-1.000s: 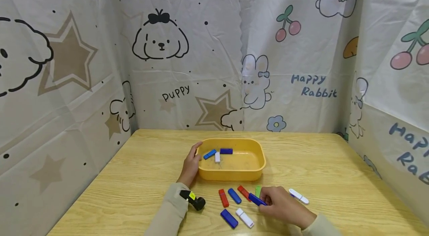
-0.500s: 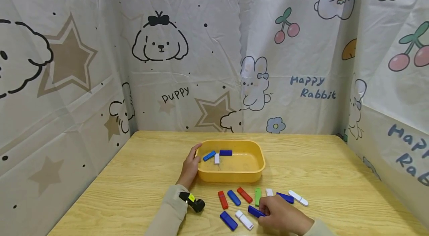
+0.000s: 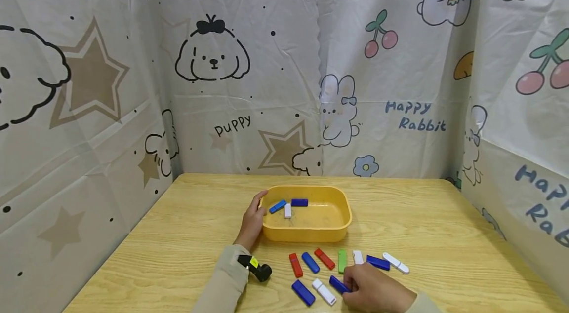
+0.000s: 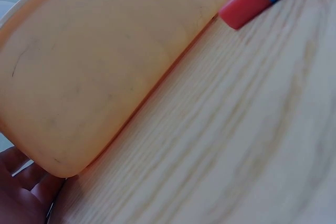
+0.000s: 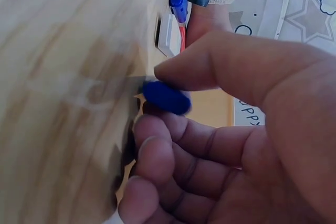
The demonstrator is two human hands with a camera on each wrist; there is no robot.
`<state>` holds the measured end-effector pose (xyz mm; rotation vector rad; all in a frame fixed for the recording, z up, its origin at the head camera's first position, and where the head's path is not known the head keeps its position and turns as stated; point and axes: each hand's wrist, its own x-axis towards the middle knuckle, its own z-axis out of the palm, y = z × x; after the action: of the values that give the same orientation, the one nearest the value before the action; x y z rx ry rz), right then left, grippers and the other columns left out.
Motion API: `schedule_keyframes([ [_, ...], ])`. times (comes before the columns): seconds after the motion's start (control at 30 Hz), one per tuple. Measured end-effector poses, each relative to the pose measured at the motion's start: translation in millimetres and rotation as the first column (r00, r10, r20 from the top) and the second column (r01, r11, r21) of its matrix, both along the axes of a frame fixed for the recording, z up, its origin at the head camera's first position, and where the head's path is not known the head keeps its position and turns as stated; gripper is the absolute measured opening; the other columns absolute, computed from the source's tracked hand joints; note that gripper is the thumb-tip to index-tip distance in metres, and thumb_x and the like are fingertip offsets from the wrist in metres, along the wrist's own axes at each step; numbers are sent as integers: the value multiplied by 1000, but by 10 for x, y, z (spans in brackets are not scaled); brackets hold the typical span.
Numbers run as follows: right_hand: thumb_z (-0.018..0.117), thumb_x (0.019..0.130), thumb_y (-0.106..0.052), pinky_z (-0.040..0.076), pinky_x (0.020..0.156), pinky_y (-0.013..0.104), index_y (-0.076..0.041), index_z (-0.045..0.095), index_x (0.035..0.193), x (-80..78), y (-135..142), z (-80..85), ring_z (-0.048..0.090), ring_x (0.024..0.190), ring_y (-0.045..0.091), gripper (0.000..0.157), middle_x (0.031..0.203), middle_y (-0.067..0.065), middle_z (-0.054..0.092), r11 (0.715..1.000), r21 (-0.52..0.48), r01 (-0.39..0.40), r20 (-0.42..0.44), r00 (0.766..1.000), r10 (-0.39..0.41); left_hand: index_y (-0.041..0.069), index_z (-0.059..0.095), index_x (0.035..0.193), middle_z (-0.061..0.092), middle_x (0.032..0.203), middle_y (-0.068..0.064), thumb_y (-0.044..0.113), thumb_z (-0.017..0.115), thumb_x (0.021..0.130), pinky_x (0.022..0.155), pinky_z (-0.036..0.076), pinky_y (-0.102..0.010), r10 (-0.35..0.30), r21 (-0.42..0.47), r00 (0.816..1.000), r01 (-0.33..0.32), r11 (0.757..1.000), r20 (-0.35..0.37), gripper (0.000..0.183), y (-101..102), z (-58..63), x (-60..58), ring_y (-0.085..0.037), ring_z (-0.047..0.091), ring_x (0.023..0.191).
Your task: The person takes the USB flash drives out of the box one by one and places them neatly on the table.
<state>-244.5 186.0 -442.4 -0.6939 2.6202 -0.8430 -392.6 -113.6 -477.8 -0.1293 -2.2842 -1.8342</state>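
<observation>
My left hand (image 3: 252, 218) grips the left end of a yellow plastic tub (image 3: 306, 235), fingers along its rim and side. In the left wrist view its fingers (image 4: 32, 179) sit at the tub's lower corner. A dark blue USB flash drive (image 3: 340, 284) is low at the tabletop in front of the tub, and my right hand (image 3: 375, 287) pinches its right end. The right wrist view shows that blue drive's end (image 5: 167, 98) between thumb and forefinger, other fingers curled below. Right beside it lies a white flash drive (image 3: 324, 292).
More flash drives lie around: a blue one (image 3: 304, 293), a red one (image 3: 295, 265), a green one (image 3: 342, 261) and several others. Inside the tub are two blue drives and a white drive (image 3: 287, 211). A patterned curtain (image 3: 249, 105) stands behind the wooden table (image 3: 213, 204).
My right hand has brought the blue flash drive nearer to me, down beside the white one, uncovering drives behind it. The drive has turned slightly. My left hand stays on the tub.
</observation>
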Motion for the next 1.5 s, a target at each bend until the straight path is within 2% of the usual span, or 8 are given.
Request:
schedule_keyframes([
  [0.5,71,81,-26,29,47,19,-18,58,74,-2,-3,-10,43,51,5,17,59,-9,48,1000,7,9,39,999,-9,20,43,144,33,154,-7,8,40,90,114,18,-52,5,-3,1000,-5,1000,8,55,0,-3,-6,-29,21,144],
  [0.77,74,78,-29,29,48,20,-17,57,79,-2,3,4,42,53,6,20,61,-8,47,1000,2,8,21,1000,-8,21,43,144,34,154,-6,8,40,91,113,19,-52,7,-8,1000,-7,1000,2,55,6,-7,-19,-29,23,144],
  [1.5,76,79,-35,31,50,20,-16,57,86,-2,24,-12,42,55,4,28,64,-8,49,999,-42,-13,24,1000,14,19,45,142,38,152,-6,7,40,90,113,21,-51,16,-13,1000,-16,1000,-22,54,3,-8,-11,-27,25,143],
])
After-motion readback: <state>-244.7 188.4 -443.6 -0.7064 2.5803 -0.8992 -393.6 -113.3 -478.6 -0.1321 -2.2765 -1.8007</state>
